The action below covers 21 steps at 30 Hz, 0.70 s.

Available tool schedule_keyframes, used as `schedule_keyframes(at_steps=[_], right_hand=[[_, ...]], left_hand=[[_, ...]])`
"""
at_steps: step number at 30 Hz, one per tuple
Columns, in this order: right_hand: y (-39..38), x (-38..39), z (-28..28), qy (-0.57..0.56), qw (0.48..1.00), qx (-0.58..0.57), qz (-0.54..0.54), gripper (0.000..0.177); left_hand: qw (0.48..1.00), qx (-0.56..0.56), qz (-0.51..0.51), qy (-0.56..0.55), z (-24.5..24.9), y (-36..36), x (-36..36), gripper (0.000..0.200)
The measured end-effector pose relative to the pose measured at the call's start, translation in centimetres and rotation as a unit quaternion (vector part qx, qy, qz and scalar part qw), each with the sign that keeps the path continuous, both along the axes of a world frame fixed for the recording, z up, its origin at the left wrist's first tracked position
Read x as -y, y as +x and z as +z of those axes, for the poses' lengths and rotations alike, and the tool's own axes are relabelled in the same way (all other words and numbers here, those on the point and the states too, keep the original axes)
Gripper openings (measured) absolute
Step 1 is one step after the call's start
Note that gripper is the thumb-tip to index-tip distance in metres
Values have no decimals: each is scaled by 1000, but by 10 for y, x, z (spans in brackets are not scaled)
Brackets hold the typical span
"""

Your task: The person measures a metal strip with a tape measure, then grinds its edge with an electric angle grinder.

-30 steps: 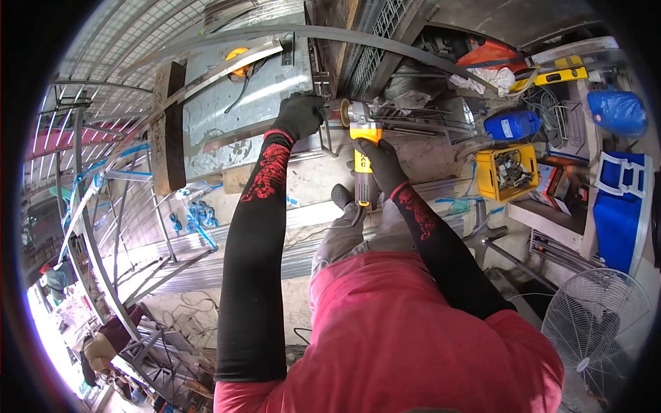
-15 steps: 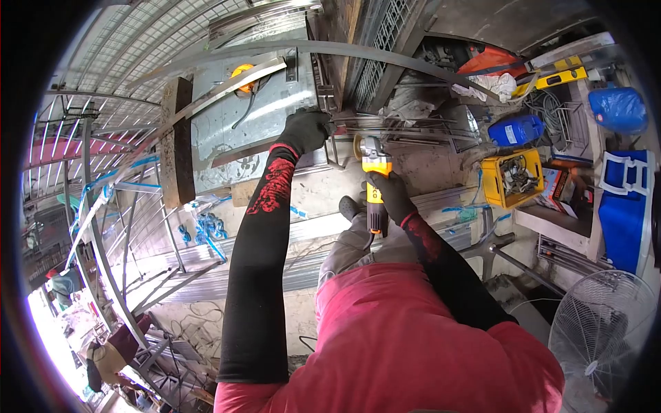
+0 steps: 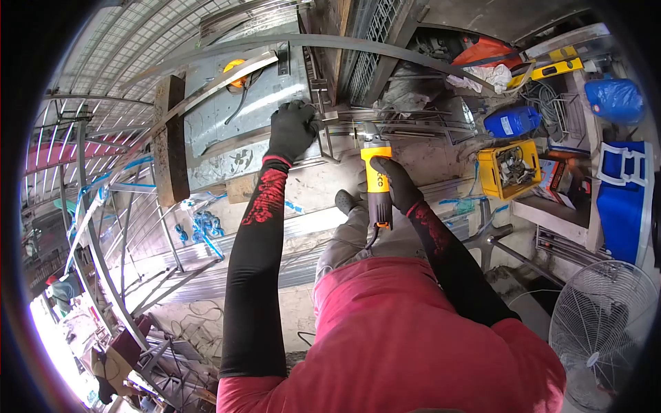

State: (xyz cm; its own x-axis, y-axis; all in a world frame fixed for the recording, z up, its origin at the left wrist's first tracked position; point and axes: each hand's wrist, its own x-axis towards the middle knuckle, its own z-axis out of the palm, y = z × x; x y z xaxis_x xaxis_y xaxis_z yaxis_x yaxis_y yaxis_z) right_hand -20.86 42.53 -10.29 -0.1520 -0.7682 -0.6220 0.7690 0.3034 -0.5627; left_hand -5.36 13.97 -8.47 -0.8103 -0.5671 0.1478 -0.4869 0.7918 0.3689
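Note:
My right hand (image 3: 397, 182), in a dark glove, is wrapped round the yellow and dark body of an angle grinder (image 3: 377, 180). The tool's metal head and thin disc point away from me, and its cord trails from the rear end. At the right edge of a metal-topped worktable (image 3: 206, 134), my gloved left hand (image 3: 294, 129) has its fingers bent downward beside the metal bars. Whatever those fingers close on is hidden. A long flat metal strip (image 3: 237, 74) lies slantwise across the table over a dark wooden block (image 3: 170, 138).
A curved metal bar (image 3: 385, 48) spans the far side. To the right are a yellow crate (image 3: 510, 180) of metal parts, a blue jug (image 3: 513, 122), a spirit level (image 3: 551, 74) and a fan (image 3: 599, 330). Metal lengths (image 3: 296, 258) lie on the floor around my feet.
My left hand has turned and shifted slightly left, its back now facing up at the table edge. The grinder has tilted in my right hand, showing more of its yellow side.

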Motion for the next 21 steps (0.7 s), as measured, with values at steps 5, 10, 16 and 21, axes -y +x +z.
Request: schedule_keyframes(at_steps=[5, 10, 16, 21], right_hand=[[3, 10, 5, 2, 999, 47, 22, 54], [7, 19, 14, -5, 999, 37, 36, 55], [9, 27, 23, -5, 999, 6, 54, 57], [10, 29, 26, -7, 999, -4, 50, 57]], left_hand=[[999, -19, -25, 33, -3, -2, 17, 24], [998, 5, -4, 63, -5, -3, 18, 27], [996, 49, 12, 70, 0, -5, 15, 35], [998, -31, 3, 60, -2, -2, 11, 25]])
